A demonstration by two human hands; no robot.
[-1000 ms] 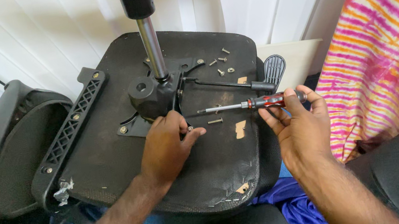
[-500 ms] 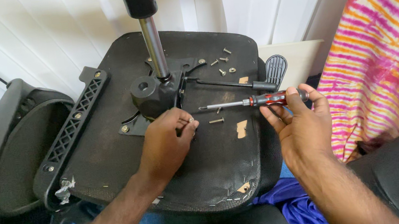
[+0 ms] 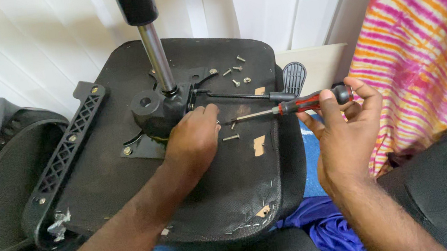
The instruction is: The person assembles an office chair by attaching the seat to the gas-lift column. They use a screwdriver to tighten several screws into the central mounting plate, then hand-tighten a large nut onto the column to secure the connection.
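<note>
An upturned office chair seat (image 3: 125, 181) lies in front of me, its black underside up. A black mechanism plate (image 3: 154, 115) with a chrome gas cylinder (image 3: 156, 59) stands at its middle. My left hand (image 3: 193, 139) rests at the plate's right edge, fingers curled by the screwdriver tip; whether it pinches a screw is hidden. My right hand (image 3: 345, 131) grips a red and black screwdriver (image 3: 291, 106) by the handle, its shaft lying level and pointing left. One loose screw (image 3: 230, 138) lies just right of my left hand.
Several loose screws (image 3: 234, 71) lie on the seat's far side. A black lever with a paddle end (image 3: 293, 77) sticks out to the right. An armrest (image 3: 65, 152) is fixed at the left. Striped pink and orange fabric (image 3: 430, 47) hangs at the right; blue cloth (image 3: 327, 228) lies below.
My left hand has shifted slightly up and toward the mechanism plate's edge. The screwdriver stays in my right hand, still pointing left at nearly the same spot.
</note>
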